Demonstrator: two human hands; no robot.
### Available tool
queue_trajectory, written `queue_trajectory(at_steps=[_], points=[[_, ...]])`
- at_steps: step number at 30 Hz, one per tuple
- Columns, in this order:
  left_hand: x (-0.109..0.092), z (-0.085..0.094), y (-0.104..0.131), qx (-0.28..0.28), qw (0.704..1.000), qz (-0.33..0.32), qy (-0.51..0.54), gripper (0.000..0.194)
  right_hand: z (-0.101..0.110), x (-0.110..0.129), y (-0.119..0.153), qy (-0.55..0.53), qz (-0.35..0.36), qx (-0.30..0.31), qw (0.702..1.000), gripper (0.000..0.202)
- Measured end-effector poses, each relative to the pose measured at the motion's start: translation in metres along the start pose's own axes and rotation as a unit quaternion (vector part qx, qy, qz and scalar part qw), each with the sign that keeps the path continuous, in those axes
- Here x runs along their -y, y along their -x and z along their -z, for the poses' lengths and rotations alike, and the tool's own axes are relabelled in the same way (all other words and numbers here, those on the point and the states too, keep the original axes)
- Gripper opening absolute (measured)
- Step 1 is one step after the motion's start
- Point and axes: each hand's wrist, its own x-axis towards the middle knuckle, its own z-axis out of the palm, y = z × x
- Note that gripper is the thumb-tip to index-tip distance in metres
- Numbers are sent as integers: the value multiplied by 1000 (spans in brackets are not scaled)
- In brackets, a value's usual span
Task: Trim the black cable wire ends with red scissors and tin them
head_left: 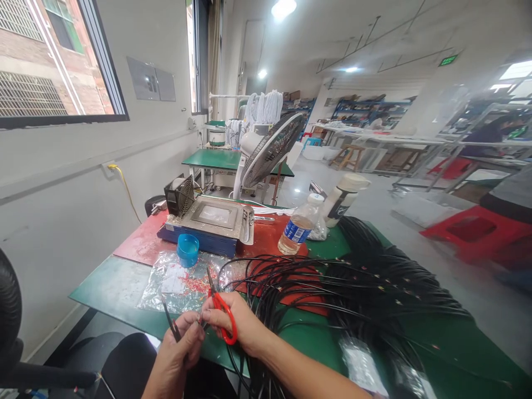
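Observation:
Red-handled scissors (225,318) hang in my right hand (236,321), blades pointing up and away, with thumb and index finger pinched together. My left hand (180,343) is closed around a thin black cable (173,328), its fingertips meeting those of my right hand. What the fingertips pinch between them is too small to make out. Beyond the hands, red and yellow wire scraps (195,285) lie on a clear plastic bag (155,282). Many black cables (286,277) spread over the table from the middle to the right.
A blue cup (188,250) stands before a metal-topped heating device (211,216) with a small fan. A drink bottle (296,227) and a white flask (343,202) stand behind the cables. Clear bags (361,363) lie at the near right. A person sits at far right.

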Motion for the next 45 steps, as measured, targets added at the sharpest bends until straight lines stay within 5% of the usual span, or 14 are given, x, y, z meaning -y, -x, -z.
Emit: queue_trajectory(at_steps=[13,28,41,45], points=[[7,2,-1,8,999,-42,-28,33,2,-4,-4,-52,-36,1,998,45],[14,10,-9,-82,993,-79,1,33,-1,-7,-4,10,1,-52,999,48],[10,1,-3,-113,990,-83,-8,36,0,-17,-7,100,-25,-80,992,43],[7,4,-2,-111,992,-55,4,35,1,-15,-5,196,32,-68,978,40]])
